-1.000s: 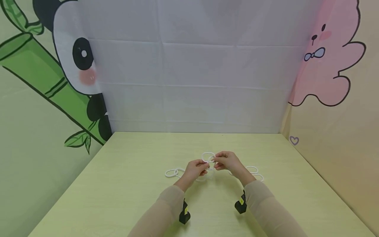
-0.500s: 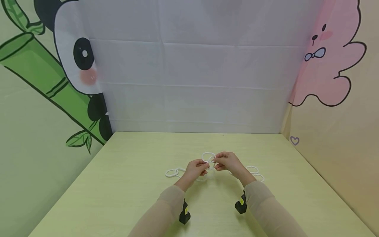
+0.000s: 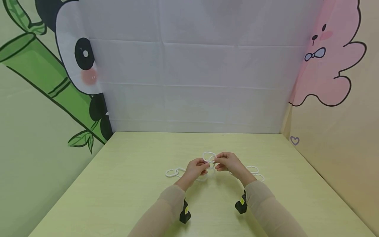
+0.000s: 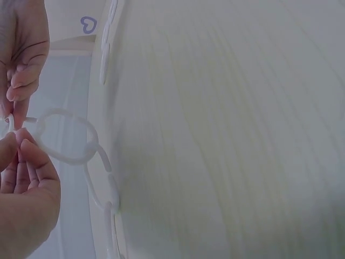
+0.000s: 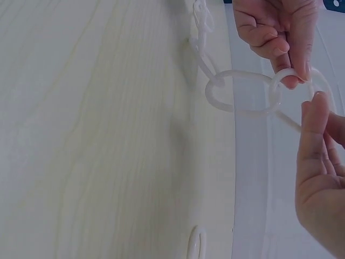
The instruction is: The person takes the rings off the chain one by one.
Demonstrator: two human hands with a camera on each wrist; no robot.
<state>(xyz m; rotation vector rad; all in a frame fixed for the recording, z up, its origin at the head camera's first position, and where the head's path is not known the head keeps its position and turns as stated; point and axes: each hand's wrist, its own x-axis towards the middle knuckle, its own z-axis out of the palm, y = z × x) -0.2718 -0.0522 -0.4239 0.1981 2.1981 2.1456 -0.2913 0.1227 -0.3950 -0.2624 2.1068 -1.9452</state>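
Note:
Both hands meet over the middle of the table. My left hand (image 3: pixel 193 170) pinches a white oval chain link (image 3: pixel 209 153) between thumb and finger. Opposite it, my right hand (image 3: pixel 232 164) pinches white link material by the same spot, its fingertips almost touching the left ones. In the right wrist view, another white link (image 5: pixel 221 108) hangs hooked below the left fingertips and leads to more joined links (image 5: pixel 202 51). Those links (image 3: pixel 171 172) lie on the table left of my left hand. Fingers partly hide where the held links meet.
White loose links (image 3: pixel 252 169) lie on the pale wood table (image 3: pixel 142 197) beside my right wrist. Behind stands a white sheet (image 3: pixel 195 65), with painted side panels left and right. Black wrist devices (image 3: pixel 185 215) sit under the sleeves.
Almost nothing differs. The held link's upper loop has risen and tilted slightly, and my right hand has shifted a touch to the right.

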